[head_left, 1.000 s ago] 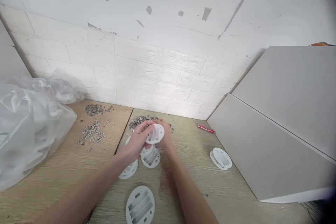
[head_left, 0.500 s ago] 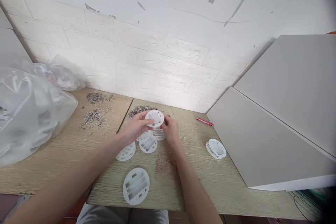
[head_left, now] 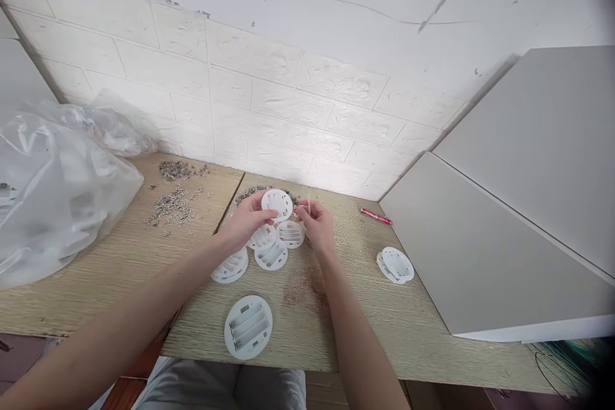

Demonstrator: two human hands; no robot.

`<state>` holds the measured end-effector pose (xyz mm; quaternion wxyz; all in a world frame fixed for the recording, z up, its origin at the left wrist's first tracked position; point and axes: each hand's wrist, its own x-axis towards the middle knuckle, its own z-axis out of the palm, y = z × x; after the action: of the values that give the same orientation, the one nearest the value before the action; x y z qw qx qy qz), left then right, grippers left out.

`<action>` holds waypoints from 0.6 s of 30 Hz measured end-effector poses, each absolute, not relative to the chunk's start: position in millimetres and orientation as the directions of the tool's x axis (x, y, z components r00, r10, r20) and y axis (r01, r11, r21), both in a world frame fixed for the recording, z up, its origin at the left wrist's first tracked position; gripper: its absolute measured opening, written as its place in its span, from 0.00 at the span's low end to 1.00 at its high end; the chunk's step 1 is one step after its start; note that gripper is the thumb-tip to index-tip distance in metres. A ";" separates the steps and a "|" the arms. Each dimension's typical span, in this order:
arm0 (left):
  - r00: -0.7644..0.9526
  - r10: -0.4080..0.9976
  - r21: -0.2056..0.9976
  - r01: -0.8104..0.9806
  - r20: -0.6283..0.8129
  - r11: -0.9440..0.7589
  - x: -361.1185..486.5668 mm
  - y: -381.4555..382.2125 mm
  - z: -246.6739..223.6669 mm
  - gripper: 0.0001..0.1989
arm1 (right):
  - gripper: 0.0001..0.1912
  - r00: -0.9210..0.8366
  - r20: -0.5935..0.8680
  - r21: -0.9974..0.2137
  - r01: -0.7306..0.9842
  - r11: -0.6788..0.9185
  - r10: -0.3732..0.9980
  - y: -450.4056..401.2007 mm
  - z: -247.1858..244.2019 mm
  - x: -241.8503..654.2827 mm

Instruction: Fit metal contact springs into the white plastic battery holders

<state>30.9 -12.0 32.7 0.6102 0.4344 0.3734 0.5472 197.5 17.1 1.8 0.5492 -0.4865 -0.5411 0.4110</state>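
Over on the left, a big translucent plastic bag (head_left: 62, 198) slumps on the wooden table (head_left: 110, 269), with a smaller clear bag (head_left: 120, 128) behind it, near the white brick-patterned wall (head_left: 230, 86). Next come two scattered heaps of tiny metal pieces, the farther heap (head_left: 175, 170) nearer the wall and the nearer heap (head_left: 173, 206) more spread out.

Past the seam in the tabletop, overlapping white discs (head_left: 230, 266) lie beside the left forearm, and a lone round holder (head_left: 248, 327) lies flat near the front edge, its long slots and springs facing up. The left hand (head_left: 250, 223) is clamped on a white disc (head_left: 277, 204), thumb on its face, holding it tilted above the table. Just below it sits a cluster of slotted discs (head_left: 271, 255), and behind it a dark heap of small metal bits (head_left: 250, 193) shows in part.

Just right of that disc, the right hand (head_left: 317, 224) has its fingertips pinched together on a thin pale stick (head_left: 309, 197) that points up. Well apart from the hands, a red pen (head_left: 376, 216) lies near the grey box (head_left: 461, 230), with a small stack of discs (head_left: 395, 265) closer to the front. Thin green wires (head_left: 560, 362) tangle at the far right.
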 end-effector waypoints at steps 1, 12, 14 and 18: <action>0.102 0.994 0.949 -0.316 0.027 0.006 30.3 -11.3 31.5 0.26 | 0.14 0.078 0.197 -0.980 0.037 0.195 0.977 16.1 3.5 196.6; 0.187 0.982 0.971 -0.239 0.015 0.030 27.3 -11.2 28.9 0.28 | 0.18 -0.033 0.110 -0.962 -0.256 0.098 0.993 6.0 16.8 195.1; 0.190 0.982 0.971 -0.236 0.013 0.032 27.4 -11.6 30.3 0.28 | 0.18 -0.032 0.144 -0.960 -0.248 0.132 0.989 6.6 16.3 196.0; 0.159 0.987 0.992 -0.126 -0.006 0.026 28.5 -13.5 31.6 0.26 | 0.16 0.007 0.215 -0.965 -0.155 0.214 0.977 8.0 13.6 196.2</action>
<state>28.5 -13.5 31.6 0.5730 0.5011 0.4298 0.4855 196.2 8.0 13.6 0.5860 -0.4001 -0.5133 0.4827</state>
